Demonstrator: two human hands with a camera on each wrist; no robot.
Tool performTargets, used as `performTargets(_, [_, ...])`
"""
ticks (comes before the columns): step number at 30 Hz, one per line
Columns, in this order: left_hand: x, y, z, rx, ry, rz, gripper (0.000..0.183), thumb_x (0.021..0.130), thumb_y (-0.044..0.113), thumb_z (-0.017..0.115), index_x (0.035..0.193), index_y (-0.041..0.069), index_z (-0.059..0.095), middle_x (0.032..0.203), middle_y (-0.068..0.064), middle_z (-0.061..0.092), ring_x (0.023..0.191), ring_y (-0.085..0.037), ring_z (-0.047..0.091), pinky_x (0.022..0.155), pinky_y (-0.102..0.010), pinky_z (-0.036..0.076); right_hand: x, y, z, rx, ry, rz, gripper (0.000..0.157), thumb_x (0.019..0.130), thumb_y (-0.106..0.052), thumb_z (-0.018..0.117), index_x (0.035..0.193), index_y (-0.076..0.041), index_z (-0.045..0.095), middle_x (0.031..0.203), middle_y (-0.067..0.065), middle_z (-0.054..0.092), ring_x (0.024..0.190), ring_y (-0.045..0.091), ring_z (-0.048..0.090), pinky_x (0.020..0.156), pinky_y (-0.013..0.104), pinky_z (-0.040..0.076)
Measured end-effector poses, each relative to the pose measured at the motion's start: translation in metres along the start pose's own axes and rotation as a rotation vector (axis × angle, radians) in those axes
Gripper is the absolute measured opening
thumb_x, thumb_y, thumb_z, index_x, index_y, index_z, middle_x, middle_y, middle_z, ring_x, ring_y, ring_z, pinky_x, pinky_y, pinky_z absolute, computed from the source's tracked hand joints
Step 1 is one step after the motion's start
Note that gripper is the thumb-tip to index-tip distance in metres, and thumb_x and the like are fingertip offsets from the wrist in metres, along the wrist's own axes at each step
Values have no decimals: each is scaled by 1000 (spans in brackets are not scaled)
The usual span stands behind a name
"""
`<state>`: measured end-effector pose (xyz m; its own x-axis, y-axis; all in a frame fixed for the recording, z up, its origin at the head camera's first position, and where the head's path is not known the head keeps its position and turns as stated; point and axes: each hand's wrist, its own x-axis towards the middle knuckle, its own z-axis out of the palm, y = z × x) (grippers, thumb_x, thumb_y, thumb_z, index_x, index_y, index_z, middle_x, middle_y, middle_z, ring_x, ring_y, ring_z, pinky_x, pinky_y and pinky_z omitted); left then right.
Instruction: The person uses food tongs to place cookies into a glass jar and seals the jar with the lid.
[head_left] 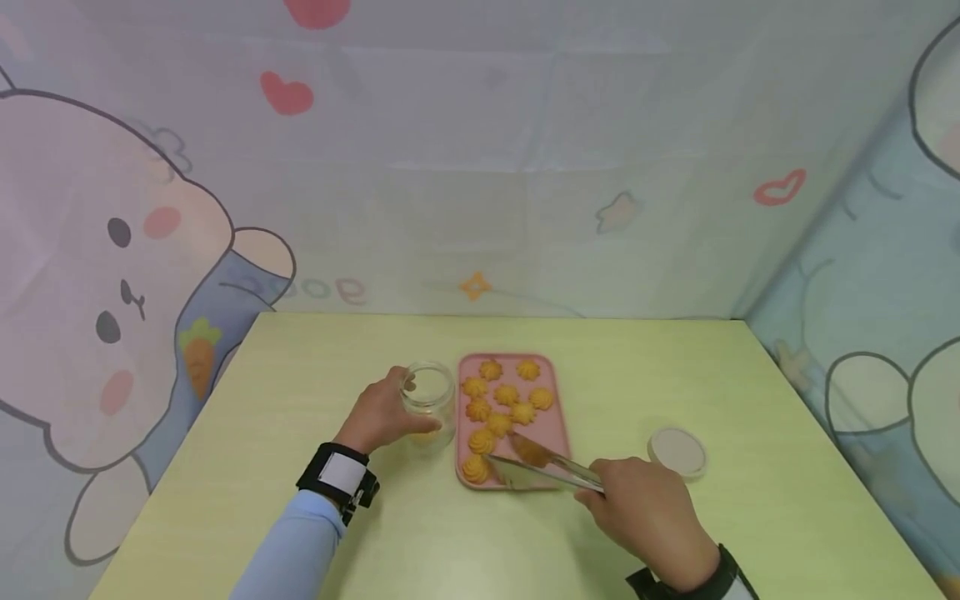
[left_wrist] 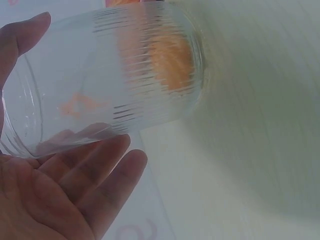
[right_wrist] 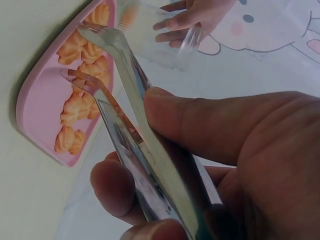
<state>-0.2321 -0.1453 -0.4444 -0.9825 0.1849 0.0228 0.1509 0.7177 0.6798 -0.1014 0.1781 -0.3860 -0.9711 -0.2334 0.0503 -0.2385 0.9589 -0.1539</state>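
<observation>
My left hand holds a clear glass jar upright on the table, thumb on one side and fingers on the other. One golden piped cookie lies at the jar's bottom. Just right of the jar, a pink tray bears several more swirled cookies. Metal tongs are gripped in my right hand, thumb on one arm and fingers on the other. Their tips are spread apart over the tray's front part, close to the nearest cookies; nothing shows clamped between them.
A round white lid lies on the table to the right of the tray. The pale yellow table ends at a printed cloth backdrop behind, and similar cloth hangs at the right side.
</observation>
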Motion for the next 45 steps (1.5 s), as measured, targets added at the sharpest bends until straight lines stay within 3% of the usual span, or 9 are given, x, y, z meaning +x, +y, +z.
performTargets(17, [-1, 4, -2, -4, -2, 7, 86, 69, 41, 88, 132, -2, 49, 125, -20, 61, 98, -30, 61, 81, -43, 51, 4, 8, 2, -88, 81, 11, 33, 81, -33, 79, 68, -15, 54, 54, -4, 45, 46, 13, 40, 39, 32, 31])
performTargets(26, [1, -1, 0, -10, -2, 2, 85, 68, 42, 88, 132, 0, 49, 125, -17, 60, 98, -28, 61, 80, -42, 51, 2, 4, 8, -98, 83, -2, 35, 80, -33, 79, 67, -14, 53, 54, -3, 46, 46, 14, 42, 40, 33, 33])
performTargets(32, [0, -1, 0, -4, 5, 7, 86, 68, 42, 88, 132, -1, 49, 124, -17, 61, 98, -29, 61, 80, -43, 50, 1, 1, 13, -148, 131, -25, 37, 78, -31, 80, 65, -13, 51, 53, -2, 46, 45, 14, 43, 40, 32, 33])
performTargets(45, [-1, -2, 0, -9, -1, 11, 85, 68, 42, 88, 131, 0, 49, 124, -16, 61, 101, -30, 61, 82, -43, 50, 3, 1, 16, -146, 173, -32, 37, 78, -29, 81, 63, -14, 52, 51, -4, 44, 43, 13, 39, 37, 31, 30])
